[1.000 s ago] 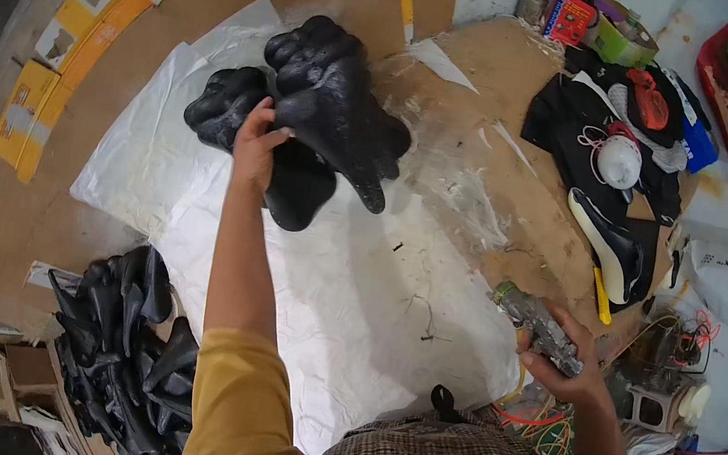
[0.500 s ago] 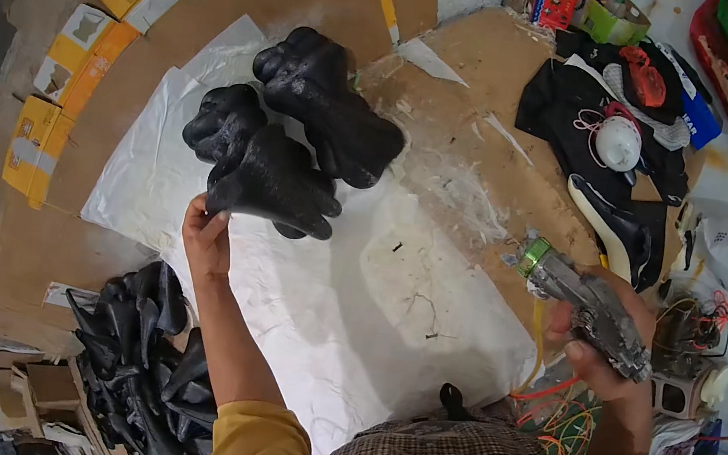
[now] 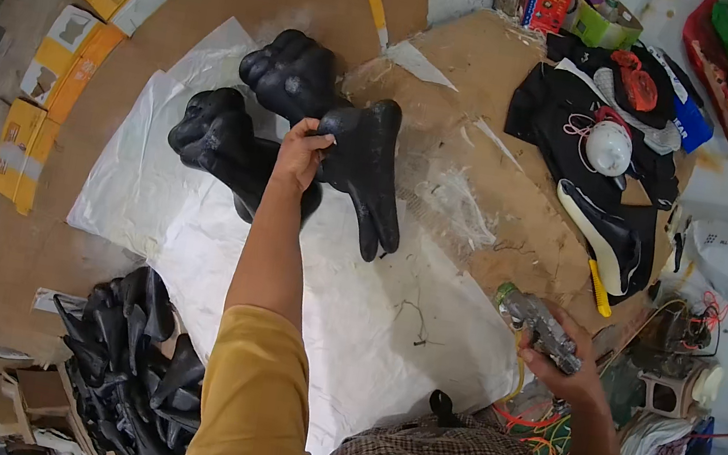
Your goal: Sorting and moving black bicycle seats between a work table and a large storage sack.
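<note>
Left grip (image 3: 301, 157) pinching black bike saddle (image 3: 364, 153) over white sheet (image 3: 366, 333), beside other saddles (image 3: 288, 75). Right grip (image 3: 572, 367) wrapped round grey tool (image 3: 532, 319), maybe spray gun. Seems saddle-handling step; next move calls for steady left pinch.

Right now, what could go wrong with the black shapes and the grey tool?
The left hand pinches one black piece at its edge, so it might slip. Another black piece is close behind and could get bumped. Tangled cords lie near the right hand holding the grey tool; they might snag.
</note>
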Demonstrator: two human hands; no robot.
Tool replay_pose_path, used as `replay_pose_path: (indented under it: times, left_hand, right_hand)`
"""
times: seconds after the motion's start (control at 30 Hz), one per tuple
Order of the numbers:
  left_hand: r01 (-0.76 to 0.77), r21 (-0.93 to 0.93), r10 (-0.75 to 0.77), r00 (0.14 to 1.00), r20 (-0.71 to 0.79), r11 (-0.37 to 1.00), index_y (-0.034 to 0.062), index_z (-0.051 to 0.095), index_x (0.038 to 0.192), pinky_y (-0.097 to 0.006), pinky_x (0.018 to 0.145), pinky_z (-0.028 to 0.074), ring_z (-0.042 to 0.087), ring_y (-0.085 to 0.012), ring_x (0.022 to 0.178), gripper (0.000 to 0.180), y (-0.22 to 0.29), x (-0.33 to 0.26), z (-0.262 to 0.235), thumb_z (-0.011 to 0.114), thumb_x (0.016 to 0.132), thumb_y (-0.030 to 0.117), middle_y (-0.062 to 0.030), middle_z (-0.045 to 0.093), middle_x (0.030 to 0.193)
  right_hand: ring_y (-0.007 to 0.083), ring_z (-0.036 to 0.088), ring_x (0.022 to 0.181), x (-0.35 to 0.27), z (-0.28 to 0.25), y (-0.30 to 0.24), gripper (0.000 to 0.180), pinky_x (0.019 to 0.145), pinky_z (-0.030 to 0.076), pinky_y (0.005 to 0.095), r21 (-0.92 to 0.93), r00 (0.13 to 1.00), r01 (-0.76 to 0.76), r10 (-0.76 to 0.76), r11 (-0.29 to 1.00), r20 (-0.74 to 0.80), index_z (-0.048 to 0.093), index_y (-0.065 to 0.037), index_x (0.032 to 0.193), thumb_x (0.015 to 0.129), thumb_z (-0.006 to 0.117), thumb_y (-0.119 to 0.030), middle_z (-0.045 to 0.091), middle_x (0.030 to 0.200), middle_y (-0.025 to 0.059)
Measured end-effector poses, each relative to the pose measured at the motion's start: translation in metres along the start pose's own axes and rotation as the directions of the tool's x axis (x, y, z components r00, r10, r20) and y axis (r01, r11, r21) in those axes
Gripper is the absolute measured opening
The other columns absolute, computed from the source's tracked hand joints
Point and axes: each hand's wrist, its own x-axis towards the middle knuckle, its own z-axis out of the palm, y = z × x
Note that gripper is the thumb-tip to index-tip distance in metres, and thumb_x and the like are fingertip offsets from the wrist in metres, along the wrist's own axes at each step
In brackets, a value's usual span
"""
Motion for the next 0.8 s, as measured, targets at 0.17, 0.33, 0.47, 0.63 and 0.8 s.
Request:
replay_pose_path:
  times: [0.17, 0.33, 0.47, 0.63, 0.8]
  left_hand:
    - [-0.133, 0.081, 0.129, 0.990, 0.046, 0.988, 0.0068, 0.054, 0.084, -0.023, 0.067, 0.043, 0.053, -0.0115, 0.073, 0.025, 0.003, -0.066, 0.010, 0.060, 0.069, -0.012, -0.0005, 0.053, 0.078]
    - [-0.503, -0.076, 0.476, 0.849, -0.229, 0.861, 0.0028, 0.055, 0.101, -0.029, 0.076, 0.046, 0.057, -0.0173, 0.083, 0.026, 0.080, -0.213, -0.109, 0.056, 0.076, -0.003, -0.0074, 0.059, 0.094]
    - [-0.600, -0.376, 0.605, 0.787, -0.120, 0.706, -0.0004, 0.047, 0.114, -0.036, 0.084, 0.045, 0.057, -0.0220, 0.090, 0.032, 0.145, -0.360, -0.320, 0.055, 0.085, 0.010, -0.0152, 0.054, 0.112]
    - [-0.720, 0.034, 0.461, 0.406, -0.789, 0.693, 0.0004, 0.036, 0.130, -0.044, 0.098, 0.031, 0.038, -0.0313, 0.119, 0.054, 0.115, -0.443, -0.383, 0.055, 0.088, 0.030, -0.0138, 0.043, 0.128]
    - [-0.377, -0.053, 0.044, 0.244, -0.969, 0.925, 0.0082, 0.053, 0.113, -0.038, 0.084, 0.040, 0.048, -0.0254, 0.102, 0.043, 0.022, -0.459, -0.407, 0.062, 0.078, 0.031, -0.0061, 0.052, 0.114]
  right_hand:
    - [0.0078, 0.053, 0.080, -0.006, 0.011, 0.009, 0.054, 0.074, 0.044, 0.0227, 0.044, 0.998, 0.003, -0.006, 0.999, 0.070, 0.045, 0.003, 0.121, 0.073, 0.067, -0.003, 0.056, 0.088, 0.0026]
    - [0.0075, 0.053, 0.078, -0.012, 0.030, -0.006, 0.055, 0.073, 0.043, 0.0218, 0.109, 0.967, 0.073, -0.097, 0.991, 0.236, 0.044, 0.002, 0.123, 0.073, 0.066, -0.002, 0.056, 0.087, 0.0028]
    - [0.0067, 0.053, 0.077, -0.008, 0.058, -0.021, 0.055, 0.070, 0.044, 0.0224, 0.053, 0.905, 0.141, -0.151, 0.989, 0.398, 0.045, -0.002, 0.123, 0.073, 0.066, -0.003, 0.057, 0.084, 0.0018]
    - [0.0064, 0.052, 0.076, -0.006, 0.075, -0.024, 0.054, 0.071, 0.044, 0.0223, -0.015, 0.890, 0.173, -0.150, 0.985, 0.431, 0.045, -0.003, 0.124, 0.074, 0.065, -0.004, 0.057, 0.083, 0.0016]
    - [0.0067, 0.053, 0.077, -0.003, 0.090, -0.027, 0.054, 0.071, 0.044, 0.0221, -0.001, 0.880, 0.177, -0.158, 0.984, 0.448, 0.044, -0.002, 0.124, 0.075, 0.064, -0.004, 0.057, 0.084, 0.0022]
